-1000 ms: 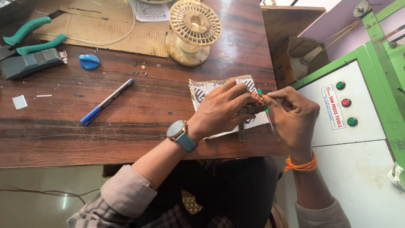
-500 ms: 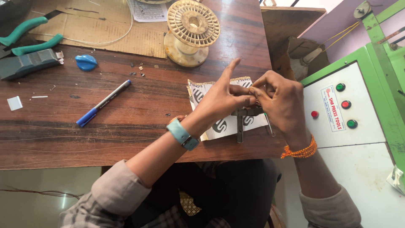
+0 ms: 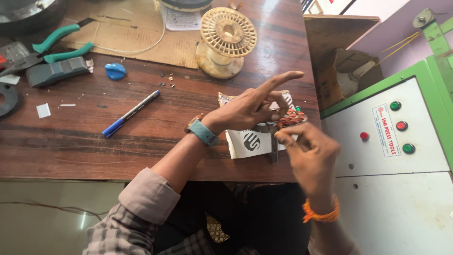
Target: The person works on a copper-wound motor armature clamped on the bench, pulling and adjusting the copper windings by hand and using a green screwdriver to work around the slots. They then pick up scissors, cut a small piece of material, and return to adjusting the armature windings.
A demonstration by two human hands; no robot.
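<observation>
From my feed, the left hand (image 3: 245, 109) lies over a small copper-wound coil part (image 3: 291, 118) at the right end of the table (image 3: 141, 141), its thumb and bent fingers closed on the part while the index finger sticks out straight toward the far edge. The right hand (image 3: 306, 151) sits just beside it, nearer the table's front edge, fingertips pinched together right against the copper winding; I cannot tell whether they hold a strand of wire or a thin tool, as it is too fine to make out. The part rests on a printed paper sheet (image 3: 247, 141), with a slim metal shaft (image 3: 274, 153) pointing down toward the front edge. Further out on the table lie a blue-capped pen (image 3: 130, 114), an empty cream plastic spool (image 3: 227, 40) on the edge of a cardboard sheet (image 3: 127, 33), green-handled pliers (image 3: 52, 45), a dark grey block (image 3: 57, 71) and a blue cap-like piece (image 3: 115, 71). To the right stands a green-framed white machine panel (image 3: 391, 137) with red and green buttons. My worry is the position: the part sits close to the table's front edge, so I judge that a slip of the left-hand grip could send it off the table, and a hard pull from the pinch could snap or loosen the thin copper turns.
</observation>
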